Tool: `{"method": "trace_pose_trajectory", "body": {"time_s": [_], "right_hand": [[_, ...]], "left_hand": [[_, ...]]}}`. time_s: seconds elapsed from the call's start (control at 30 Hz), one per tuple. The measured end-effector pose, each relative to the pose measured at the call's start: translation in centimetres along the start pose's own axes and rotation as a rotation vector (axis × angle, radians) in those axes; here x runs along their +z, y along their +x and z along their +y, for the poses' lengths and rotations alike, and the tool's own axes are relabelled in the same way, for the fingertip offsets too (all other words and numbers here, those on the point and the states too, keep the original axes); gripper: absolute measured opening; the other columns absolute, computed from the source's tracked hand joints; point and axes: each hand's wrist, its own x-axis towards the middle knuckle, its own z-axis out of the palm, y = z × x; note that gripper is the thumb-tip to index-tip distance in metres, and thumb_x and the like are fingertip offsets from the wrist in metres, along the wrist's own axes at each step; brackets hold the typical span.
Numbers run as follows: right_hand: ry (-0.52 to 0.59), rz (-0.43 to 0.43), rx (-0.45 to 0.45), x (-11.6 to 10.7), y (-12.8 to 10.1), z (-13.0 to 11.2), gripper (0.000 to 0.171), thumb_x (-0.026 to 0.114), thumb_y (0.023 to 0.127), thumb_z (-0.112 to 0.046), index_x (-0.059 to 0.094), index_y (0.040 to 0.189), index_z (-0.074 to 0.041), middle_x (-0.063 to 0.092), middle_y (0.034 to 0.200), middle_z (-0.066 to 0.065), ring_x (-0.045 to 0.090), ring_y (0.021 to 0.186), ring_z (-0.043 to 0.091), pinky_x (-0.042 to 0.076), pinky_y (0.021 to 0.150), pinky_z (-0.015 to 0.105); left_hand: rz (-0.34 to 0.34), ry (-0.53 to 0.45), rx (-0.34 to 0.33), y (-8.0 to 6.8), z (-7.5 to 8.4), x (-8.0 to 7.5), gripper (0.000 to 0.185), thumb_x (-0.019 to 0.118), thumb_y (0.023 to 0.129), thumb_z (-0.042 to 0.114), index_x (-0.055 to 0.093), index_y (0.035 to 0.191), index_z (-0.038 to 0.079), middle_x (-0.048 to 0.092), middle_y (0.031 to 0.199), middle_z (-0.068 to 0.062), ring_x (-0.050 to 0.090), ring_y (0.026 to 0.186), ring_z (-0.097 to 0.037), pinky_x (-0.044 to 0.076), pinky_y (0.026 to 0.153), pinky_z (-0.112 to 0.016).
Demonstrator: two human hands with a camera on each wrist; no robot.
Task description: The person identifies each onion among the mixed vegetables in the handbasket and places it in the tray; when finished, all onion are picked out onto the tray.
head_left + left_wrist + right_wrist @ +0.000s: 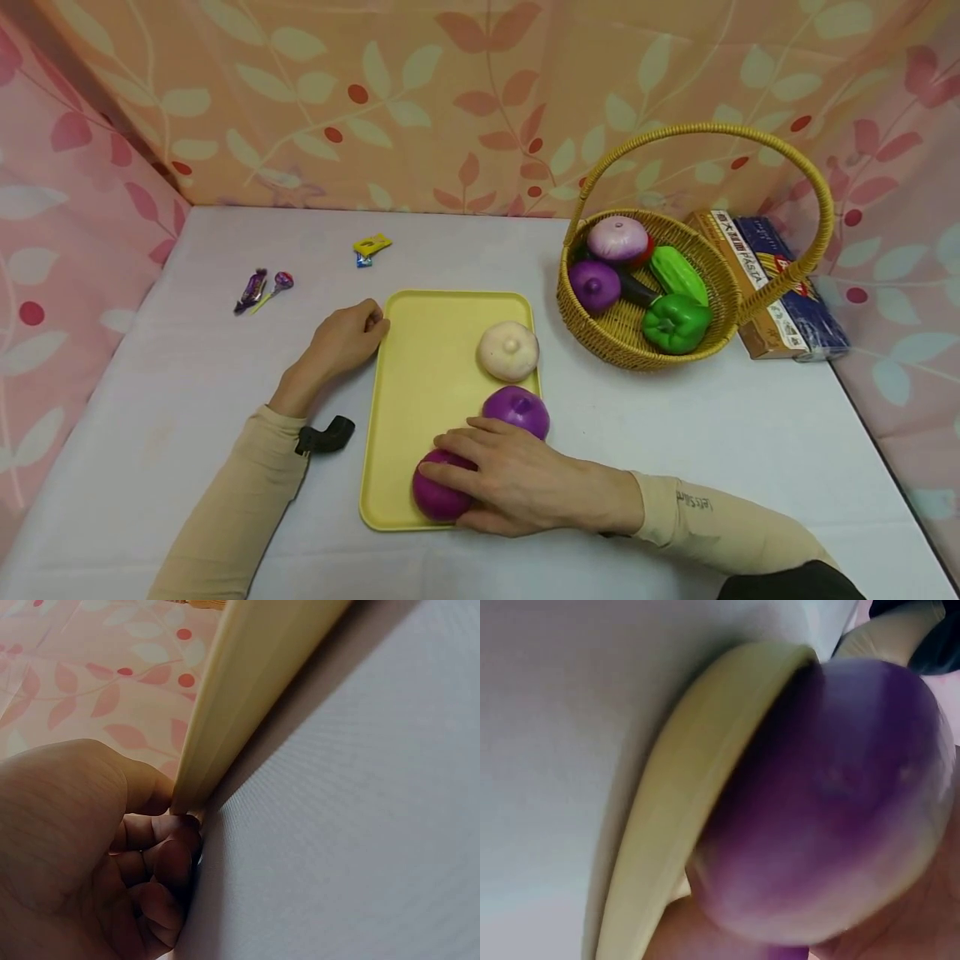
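A right hand (517, 483) curls its fingers round a purple onion (438, 493) at the near corner of a yellow tray (427, 375). Just beyond the grip sit a second purple onion (517, 410) and a white one (508, 350). The left hand (345, 340), fingers curled, braces the tray's far-left rim. More vegetables wait in the wicker basket (622, 333).

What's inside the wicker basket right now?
The wicker basket holds a pale pink onion, a purple onion, a green pepper and a light green vegetable. Something red and something dark lie partly hidden beneath them; what they are is unclear.
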Motion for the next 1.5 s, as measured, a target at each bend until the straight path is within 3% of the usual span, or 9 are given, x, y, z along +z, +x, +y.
{"method": "trace_pose_trajectory", "body": {"time_s": [0.13, 0.23, 0.47, 0.63, 0.73, 0.87, 1.13, 1.37, 1.5], "right_hand": [[0.021, 0.058, 0.045, -1.0, 0.0, 1.2, 0.056, 0.063, 0.089, -0.05, 0.055, 0.134, -0.018, 0.06, 0.13, 0.007, 0.056, 0.123, 0.02, 0.044, 0.105, 0.039], [0.034, 0.194, 0.119, -2.3, -0.3, 3.4, 0.05, 0.067, 0.088, -0.039, 0.058, 0.13, -0.013, 0.061, 0.129, 0.011, 0.059, 0.12, 0.024, 0.047, 0.102, 0.039], [0.048, 0.469, 0.575, -4.7, -2.9, 12.1, 0.048, 0.069, 0.085, -0.016, 0.056, 0.13, -0.005, 0.052, 0.136, 0.021, 0.052, 0.122, 0.036, 0.043, 0.101, 0.051], [0.078, 0.423, 0.954, -4.7, -6.1, 17.8, 0.064, 0.066, 0.09, -0.021, 0.039, 0.146, -0.007, 0.032, 0.15, 0.029, 0.036, 0.136, 0.047, 0.031, 0.109, 0.062], [0.108, 0.326, 1.08, -4.3, -7.4, 19.7, 0.072, 0.064, 0.092, -0.026, 0.028, 0.153, -0.01, 0.021, 0.154, 0.032, 0.029, 0.138, 0.052, 0.027, 0.109, 0.065], [0.121, 0.285, 1.107, -3.9, -7.7, 20.6, 0.07, 0.062, 0.094, -0.03, 0.029, 0.151, -0.007, 0.023, 0.151, 0.034, 0.034, 0.134, 0.053, 0.031, 0.107, 0.065], [0.073, 0.433, 1.149, -3.7, -7.2, 20.4, 0.06, 0.068, 0.09, -0.022, 0.037, 0.136, -0.002, 0.036, 0.129, 0.034, 0.053, 0.098, 0.052, 0.044, 0.083, 0.062], [0.056, 0.576, 1.154, -4.3, -7.4, 19.9, 0.077, 0.076, 0.077, -0.02, 0.041, 0.144, -0.006, 0.034, 0.134, 0.031, 0.046, 0.116, 0.048, 0.039, 0.098, 0.061], [0.061, 0.67, 1.042, -5.0, -6.8, 18.4, 0.073, 0.077, 0.075, -0.023, 0.046, 0.138, -0.004, 0.046, 0.135, 0.026, 0.046, 0.118, 0.041, 0.038, 0.099, 0.055]], "left_hand": [[0.002, -0.008, 0.003, -0.1, -0.1, -0.1, 0.02, 0.049, 0.098, 0.024, 0.057, 0.094, 0.006, 0.051, 0.072, -0.004, 0.047, 0.064, -0.019, 0.034, 0.058, -0.029], [0.004, -0.012, 0.001, -0.1, -0.1, -0.1, 0.02, 0.049, 0.098, 0.024, 0.057, 0.094, 0.006, 0.052, 0.072, -0.004, 0.047, 0.064, -0.019, 0.034, 0.058, -0.029], [0.0, -0.014, -0.003, -0.1, 0.0, -0.1, 0.021, 0.049, 0.098, 0.024, 0.058, 0.095, 0.006, 0.052, 0.073, -0.005, 0.048, 0.065, -0.019, 0.035, 0.059, -0.03], [-0.008, -0.006, -0.008, -0.3, 0.1, 0.2, 0.021, 0.049, 0.098, 0.025, 0.058, 0.096, 0.006, 0.053, 0.072, -0.004, 0.048, 0.065, -0.019, 0.035, 0.059, -0.029], [-0.015, -0.013, -0.01, -0.4, 0.2, 0.2, 0.021, 0.049, 0.098, 0.025, 0.058, 0.096, 0.006, 0.053, 0.072, -0.004, 0.048, 0.065, -0.018, 0.035, 0.059, -0.029], [-0.007, -0.013, -0.001, -0.3, 0.2, 0.1, 0.021, 0.049, 0.098, 0.024, 0.058, 0.095, 0.006, 0.053, 0.072, -0.004, 0.048, 0.064, -0.018, 0.035, 0.058, -0.029], [0.004, 0.0, -0.007, -0.2, 0.0, -0.1, 0.019, 0.049, 0.098, 0.024, 0.058, 0.093, 0.008, 0.052, 0.072, -0.003, 0.047, 0.065, -0.018, 0.034, 0.06, -0.03], [0.006, -0.003, -0.008, -0.2, 0.0, 0.1, 0.019, 0.049, 0.098, 0.024, 0.058, 0.094, 0.007, 0.052, 0.072, -0.003, 0.047, 0.066, -0.018, 0.034, 0.06, -0.03], [0.011, 0.0, -0.003, -0.2, 0.0, 0.0, 0.02, 0.05, 0.098, 0.025, 0.058, 0.095, 0.007, 0.053, 0.073, -0.003, 0.048, 0.067, -0.019, 0.034, 0.061, -0.03]]}}
